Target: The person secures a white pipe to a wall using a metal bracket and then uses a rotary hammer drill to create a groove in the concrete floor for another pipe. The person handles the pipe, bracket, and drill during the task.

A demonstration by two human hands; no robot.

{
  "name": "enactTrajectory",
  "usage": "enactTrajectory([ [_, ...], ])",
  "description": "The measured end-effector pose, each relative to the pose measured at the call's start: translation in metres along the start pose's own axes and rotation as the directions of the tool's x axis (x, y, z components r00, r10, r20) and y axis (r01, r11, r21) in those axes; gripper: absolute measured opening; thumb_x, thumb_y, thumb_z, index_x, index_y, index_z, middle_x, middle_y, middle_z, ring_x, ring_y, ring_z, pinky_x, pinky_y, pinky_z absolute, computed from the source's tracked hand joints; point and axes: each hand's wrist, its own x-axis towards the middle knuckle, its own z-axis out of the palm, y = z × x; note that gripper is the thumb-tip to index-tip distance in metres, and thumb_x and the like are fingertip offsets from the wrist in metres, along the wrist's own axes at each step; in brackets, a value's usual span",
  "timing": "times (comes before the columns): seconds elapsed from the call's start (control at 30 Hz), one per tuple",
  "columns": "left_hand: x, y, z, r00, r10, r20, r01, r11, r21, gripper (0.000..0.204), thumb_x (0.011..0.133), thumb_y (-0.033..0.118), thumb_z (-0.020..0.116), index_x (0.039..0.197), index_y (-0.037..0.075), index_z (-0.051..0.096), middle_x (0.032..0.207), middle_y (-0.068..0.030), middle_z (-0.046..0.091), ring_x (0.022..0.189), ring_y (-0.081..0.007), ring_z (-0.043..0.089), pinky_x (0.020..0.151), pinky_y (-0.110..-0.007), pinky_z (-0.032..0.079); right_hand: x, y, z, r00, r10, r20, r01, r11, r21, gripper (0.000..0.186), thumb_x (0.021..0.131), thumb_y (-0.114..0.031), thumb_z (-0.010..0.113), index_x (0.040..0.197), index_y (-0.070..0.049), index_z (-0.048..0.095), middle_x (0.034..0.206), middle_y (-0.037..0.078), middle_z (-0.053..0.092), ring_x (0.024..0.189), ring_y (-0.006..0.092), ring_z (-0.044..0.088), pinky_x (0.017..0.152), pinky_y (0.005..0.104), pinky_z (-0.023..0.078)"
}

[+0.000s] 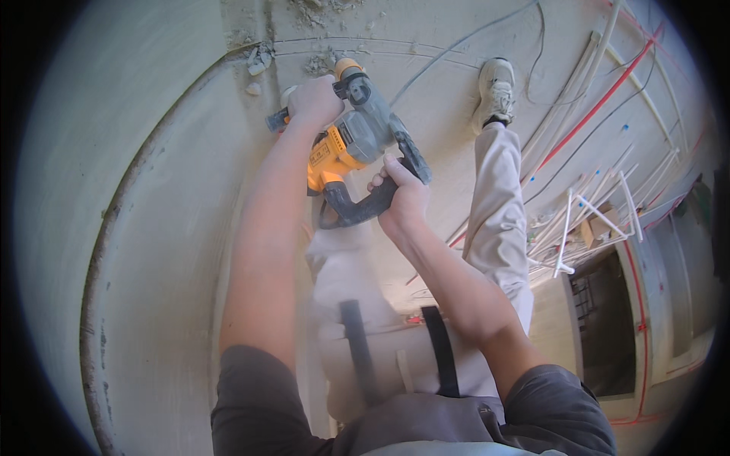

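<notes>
A yellow and grey rotary hammer drill (361,137) is held in front of me, above the floor and close to the wall. My left hand (315,101) is closed round its side handle (277,120), whose dark end sticks out to the left. The black rear handle (365,207) is gripped by my right hand (404,196), with the thumb on top and the fingers wrapped round. The tool's orange front end (348,67) is at the far side; whether a bit is fitted, I cannot tell. Broken rubble (260,59) lies beyond my left hand.
A long groove (114,209) runs along the grey wall on the left. A grey cable (456,42) trails over the floor at the back. White pipes (585,205), red conduit (601,99) and a cardboard box (599,226) lie to the right. My shoe (496,87) is on the floor, right of the tool.
</notes>
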Motion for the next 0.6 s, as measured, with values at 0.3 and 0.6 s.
enactTrajectory([
  [0.3,-0.005,-0.007,-0.008,0.998,-0.022,-0.056,0.019,0.998,-0.060,0.032,0.088,0.037,0.072,0.106,0.012,0.076,0.107,-0.0186,0.079,0.108,-0.0395,0.074,0.092,-0.051,0.057,-0.033,-0.009,0.031,0.984,-0.121,0.133,0.126,0.992,-0.028,0.013,0.095,-0.007,0.076,0.100,-0.004,0.065,0.076,0.004,0.060,0.065,0.0180,0.060,0.062,0.0347,0.050],
  [0.6,0.008,-0.004,-0.013,0.996,-0.021,-0.084,0.019,0.999,-0.031,0.035,0.088,0.042,0.076,0.107,0.013,0.076,0.108,-0.0166,0.079,0.107,-0.0382,0.074,0.090,-0.050,0.057,-0.023,-0.030,0.040,0.986,-0.081,0.148,0.082,0.997,-0.002,0.012,0.098,-0.011,0.075,0.099,-0.005,0.065,0.075,0.003,0.059,0.063,0.0172,0.059,0.060,0.0355,0.050],
])
